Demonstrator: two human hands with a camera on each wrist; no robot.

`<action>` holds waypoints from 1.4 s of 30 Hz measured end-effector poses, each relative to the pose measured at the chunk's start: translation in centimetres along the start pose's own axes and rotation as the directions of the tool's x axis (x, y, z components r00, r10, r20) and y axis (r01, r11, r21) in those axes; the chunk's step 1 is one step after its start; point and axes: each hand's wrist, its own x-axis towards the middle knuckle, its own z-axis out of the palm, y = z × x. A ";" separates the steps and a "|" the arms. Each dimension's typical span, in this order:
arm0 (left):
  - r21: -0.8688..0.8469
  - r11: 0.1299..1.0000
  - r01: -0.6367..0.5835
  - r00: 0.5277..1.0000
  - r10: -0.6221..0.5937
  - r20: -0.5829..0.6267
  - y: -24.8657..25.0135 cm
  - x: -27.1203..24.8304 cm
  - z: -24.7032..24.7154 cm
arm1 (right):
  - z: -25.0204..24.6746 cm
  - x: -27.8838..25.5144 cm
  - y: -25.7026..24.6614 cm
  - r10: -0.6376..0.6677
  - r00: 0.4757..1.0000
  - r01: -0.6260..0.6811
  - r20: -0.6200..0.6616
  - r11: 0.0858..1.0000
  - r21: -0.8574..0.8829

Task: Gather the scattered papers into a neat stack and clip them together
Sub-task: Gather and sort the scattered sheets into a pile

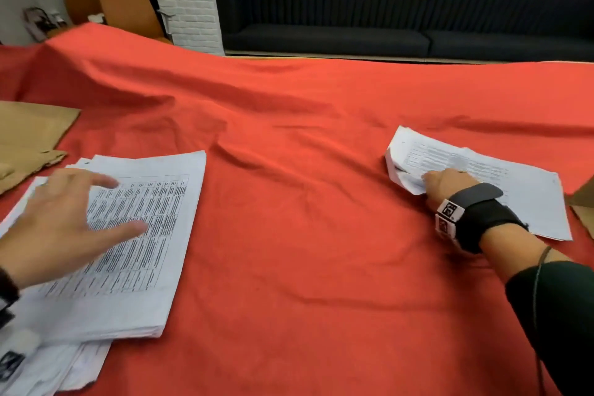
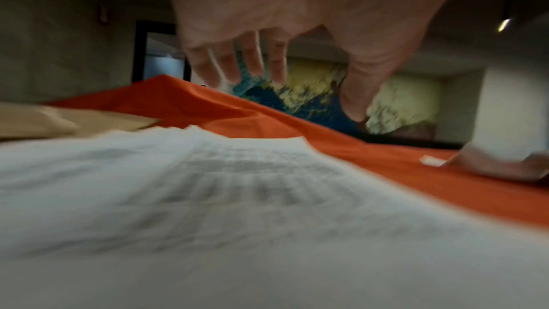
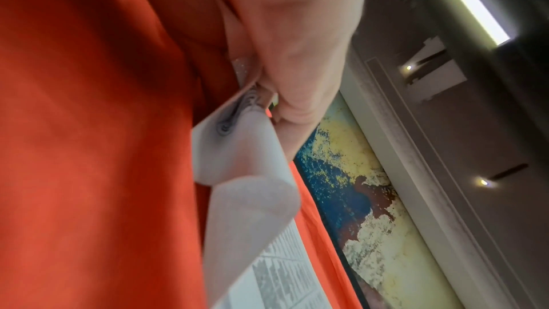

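A thick stack of printed papers (image 1: 128,241) lies on the red cloth at the near left, with more loose sheets (image 1: 74,366) sticking out beneath it. My left hand (image 1: 64,219) hovers over this stack (image 2: 208,208) with fingers (image 2: 252,55) spread and straight, holding nothing. At the right lies a smaller bundle of papers (image 1: 501,183), its left edge curled up. My right hand (image 1: 440,183) grips that curled edge (image 3: 237,149), the fingers (image 3: 297,79) pinching the sheets. No clip shows in any view.
A red cloth (image 1: 289,202) covers the whole table. Brown paper or cardboard (image 1: 29,138) lies at the far left edge, and another brown piece (image 1: 583,202) sits at the right edge. A black sofa (image 1: 385,16) stands beyond the table.
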 end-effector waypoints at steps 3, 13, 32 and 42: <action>-0.369 0.926 0.080 0.950 0.041 0.310 9.9 -0.5 2.4 | -1.0 -3.1 -2.5 -0.095 0.993 0.087 0.069 0.990 0.114; -0.664 0.522 0.535 0.656 0.239 0.716 22.0 -5.2 13.2 | -5.0 -19.7 -11.3 -0.312 0.947 0.263 0.077 0.890 0.371; -0.786 0.469 0.403 0.662 0.444 0.604 17.6 -1.6 9.9 | -2.9 -11.4 -1.4 0.073 0.991 0.071 -0.110 0.406 0.911; -0.606 0.730 0.316 0.646 0.302 0.701 17.1 0.5 9.3 | -1.3 -8.8 -3.5 -0.011 0.987 -0.128 0.160 0.545 0.829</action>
